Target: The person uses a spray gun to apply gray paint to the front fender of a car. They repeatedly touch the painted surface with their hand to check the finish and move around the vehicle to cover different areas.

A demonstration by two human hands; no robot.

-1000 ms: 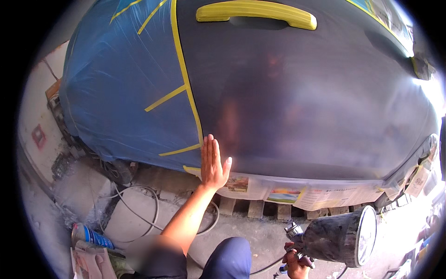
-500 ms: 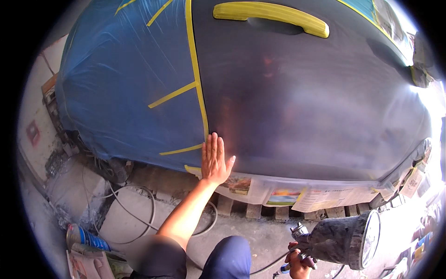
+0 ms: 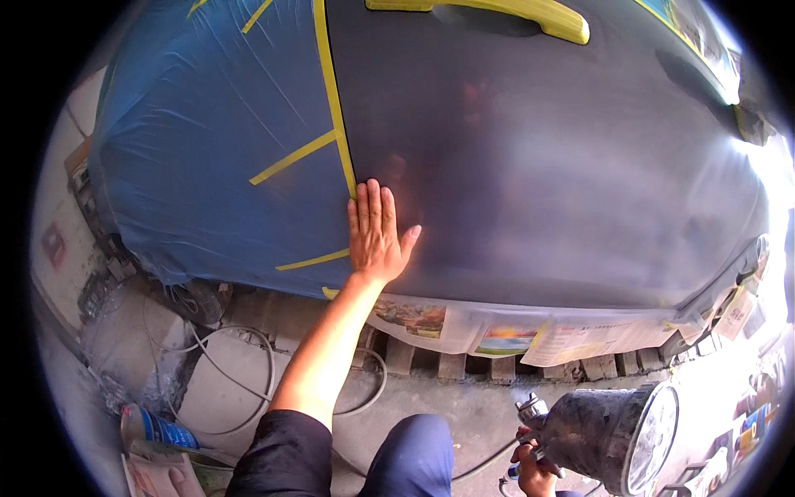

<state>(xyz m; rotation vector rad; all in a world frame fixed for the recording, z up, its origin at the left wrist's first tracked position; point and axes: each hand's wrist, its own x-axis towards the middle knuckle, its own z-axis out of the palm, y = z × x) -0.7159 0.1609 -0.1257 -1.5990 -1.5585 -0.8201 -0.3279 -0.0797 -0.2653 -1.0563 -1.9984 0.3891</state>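
My left hand (image 3: 377,238) lies flat, fingers stretched, where the dark grey car door panel (image 3: 538,182) meets a long strip of yellow masking tape (image 3: 329,79). Blue plastic sheeting (image 3: 207,166) covers the car body to the left of that strip. At the lower right, my right hand (image 3: 536,472) is wrapped round the grip of a spray gun (image 3: 598,431). The gun has a large, dark, paint-stained cup with a pale round end, and it points away from the door's middle. Yellow tape also covers the door handle (image 3: 517,15).
Newspaper masking (image 3: 571,338) hangs along the door's lower edge. A pale hose (image 3: 272,364) loops over the concrete floor at the left. A blue can (image 3: 161,428) lies at the lower left. My knee (image 3: 411,451) is between my arms.
My left hand has slid upward along the tape edge, still flat. The view has tipped a little, so the car sits higher in the picture. The spray gun stays in my right hand.
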